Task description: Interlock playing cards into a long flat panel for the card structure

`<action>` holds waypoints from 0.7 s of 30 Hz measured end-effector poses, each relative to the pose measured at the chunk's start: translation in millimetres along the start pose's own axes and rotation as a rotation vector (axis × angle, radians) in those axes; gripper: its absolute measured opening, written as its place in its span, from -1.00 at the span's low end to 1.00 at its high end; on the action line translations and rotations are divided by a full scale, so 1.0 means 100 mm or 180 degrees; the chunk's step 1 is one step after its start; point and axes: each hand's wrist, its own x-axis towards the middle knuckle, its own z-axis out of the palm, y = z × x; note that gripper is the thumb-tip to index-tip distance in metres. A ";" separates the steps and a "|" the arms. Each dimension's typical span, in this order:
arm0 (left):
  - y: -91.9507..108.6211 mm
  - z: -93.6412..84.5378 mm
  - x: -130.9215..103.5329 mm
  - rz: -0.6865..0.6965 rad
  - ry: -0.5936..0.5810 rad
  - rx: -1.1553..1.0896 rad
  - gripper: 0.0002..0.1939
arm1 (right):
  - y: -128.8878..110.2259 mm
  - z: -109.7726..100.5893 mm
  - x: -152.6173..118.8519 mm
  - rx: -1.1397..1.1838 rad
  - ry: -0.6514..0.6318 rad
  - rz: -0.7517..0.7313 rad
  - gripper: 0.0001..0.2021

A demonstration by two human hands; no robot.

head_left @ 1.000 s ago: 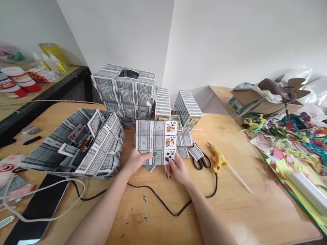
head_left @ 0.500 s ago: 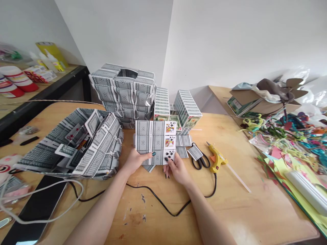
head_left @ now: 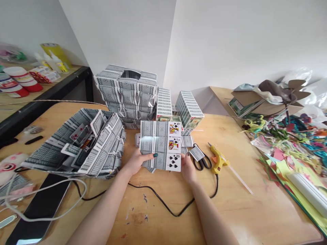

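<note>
A panel of joined playing cards is held up in front of me, with grey patterned backs on the left and a column of spade faces, queen, jack and ten, on the right. My left hand grips its lower left part, thumb lying across the front. At the panel's right edge is my right hand, its thumb off the cards and fingers apart; some fingers are hidden by the panel. Loose cards lie partly behind the panel. Black-handled scissors with a card on top rest to the right.
A yellow glue gun with its cable lies at right. An open card-covered container holding loose cards stands left, a card-covered box behind. Card packs are stacked at the back. Craft scraps cover the right side.
My right thumb has come off the panel's front, and that hand has shifted to its right edge. The panel has tilted slightly, while my left hand keeps its grip.
</note>
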 end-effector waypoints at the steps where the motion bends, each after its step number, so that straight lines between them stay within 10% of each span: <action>1: 0.01 0.00 -0.02 -0.0110 -0.0054 -0.0062 -0.48 | -0.02 -0.01 0.01 0.0163 0.0155 0.0064 -0.38; 6: 0.06 0.03 -0.08 -0.0503 -0.0601 -0.0114 -0.53 | -0.14 0.03 0.00 0.0702 0.0808 0.0258 -0.34; 14: 0.07 0.07 -0.07 0.0217 -0.0996 0.0406 -0.51 | -0.04 -0.03 -0.01 0.0856 0.0948 0.0321 -0.67; 21: -0.05 -0.14 0.04 0.1482 0.1171 0.2045 -0.69 | -0.09 -0.12 0.01 0.0716 0.1087 0.0404 -0.68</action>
